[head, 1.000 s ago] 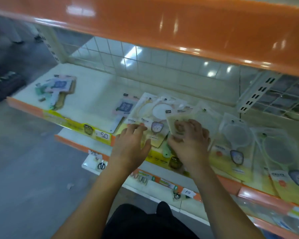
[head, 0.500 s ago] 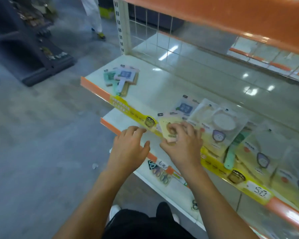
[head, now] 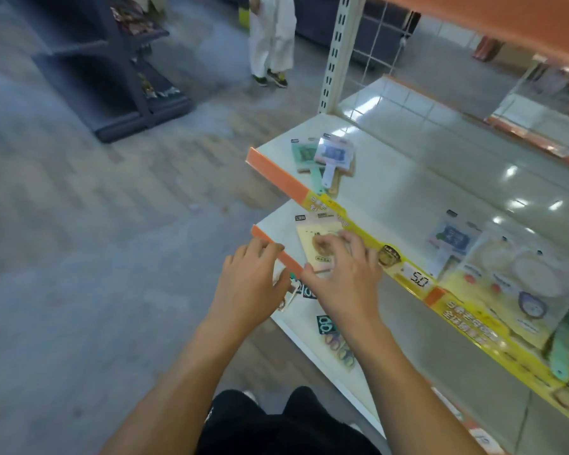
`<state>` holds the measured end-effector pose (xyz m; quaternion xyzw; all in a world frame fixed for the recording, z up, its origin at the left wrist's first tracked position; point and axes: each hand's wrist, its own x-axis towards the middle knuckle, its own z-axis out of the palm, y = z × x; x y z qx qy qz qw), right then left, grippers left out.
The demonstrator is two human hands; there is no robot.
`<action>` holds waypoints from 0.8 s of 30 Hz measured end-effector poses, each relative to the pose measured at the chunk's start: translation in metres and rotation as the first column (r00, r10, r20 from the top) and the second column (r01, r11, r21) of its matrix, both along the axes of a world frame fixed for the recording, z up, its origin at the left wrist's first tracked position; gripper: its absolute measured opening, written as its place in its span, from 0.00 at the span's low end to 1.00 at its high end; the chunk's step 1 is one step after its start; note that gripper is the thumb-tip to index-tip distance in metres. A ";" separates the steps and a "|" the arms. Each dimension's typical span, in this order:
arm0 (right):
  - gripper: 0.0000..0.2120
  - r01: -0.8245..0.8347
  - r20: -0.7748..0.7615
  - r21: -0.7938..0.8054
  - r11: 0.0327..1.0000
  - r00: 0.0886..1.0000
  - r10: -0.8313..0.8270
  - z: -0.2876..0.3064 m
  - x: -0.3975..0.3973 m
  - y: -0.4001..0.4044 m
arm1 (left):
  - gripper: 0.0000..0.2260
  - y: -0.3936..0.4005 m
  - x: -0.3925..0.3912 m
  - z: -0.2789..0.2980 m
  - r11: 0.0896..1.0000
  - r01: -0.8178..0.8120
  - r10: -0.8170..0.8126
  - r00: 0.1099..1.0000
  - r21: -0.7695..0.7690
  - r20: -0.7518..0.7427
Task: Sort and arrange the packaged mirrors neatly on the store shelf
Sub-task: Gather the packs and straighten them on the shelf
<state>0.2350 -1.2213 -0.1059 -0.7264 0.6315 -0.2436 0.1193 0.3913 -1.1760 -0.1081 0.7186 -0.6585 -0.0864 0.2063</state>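
**Mirror pack held at the shelf's front edge**

Where the yellow price strip (head: 372, 244) runs along the shelf (head: 408, 178), a cream mirror pack (head: 314, 239) is held in front of it, tilted, with its black-tagged top pointing away from the person. The pack is pinched by the right hand (head: 342, 274), whose fingers are curled over its lower half and whose thumb is pressed at its near corner. The left hand (head: 248, 284) is kept just beside it, apart from the pack, with fingers loosely bent and nothing seen in its grasp. Below both hands an orange-edged lower shelf (head: 270, 244) is seen, with small packets (head: 335, 339) lying on it.

Farther back on the shelf, near its left end, a small stack of green and blue mirrors (head: 322, 156) is laid. To the right, a blue mirror (head: 450, 238) and several round mirrors (head: 519, 284) in clear bags are overlapped behind a "50" tag (head: 419, 280). A person in white trousers (head: 271, 37) is seen standing in the aisle beyond.
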 end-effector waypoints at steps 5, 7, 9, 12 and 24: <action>0.21 -0.031 -0.020 -0.005 1.000 0.999 0.030 0.004 0.022 -0.005 | 0.15 -0.002 0.018 -0.002 1.000 -0.024 0.024 1.000 -0.017 -0.012; 0.21 -0.043 -0.017 -0.001 0.999 0.999 0.043 0.004 0.026 -0.008 | 0.15 -0.004 0.019 -0.002 0.999 -0.034 0.034 0.999 -0.005 -0.024; 0.21 -0.052 0.004 -0.006 0.999 0.999 0.052 0.003 0.030 -0.012 | 0.15 -0.006 0.019 -0.002 0.999 -0.041 0.042 0.998 0.018 -0.049; 0.20 -0.068 0.002 -0.008 0.998 0.998 0.068 0.002 0.035 -0.025 | 0.16 -0.014 0.021 -0.001 0.997 -0.055 0.058 0.997 0.050 -0.056; 0.22 -0.106 0.039 -0.020 0.994 0.994 0.107 0.007 0.032 -0.130 | 0.17 -0.111 0.026 0.013 0.993 -0.111 0.109 0.993 0.038 0.055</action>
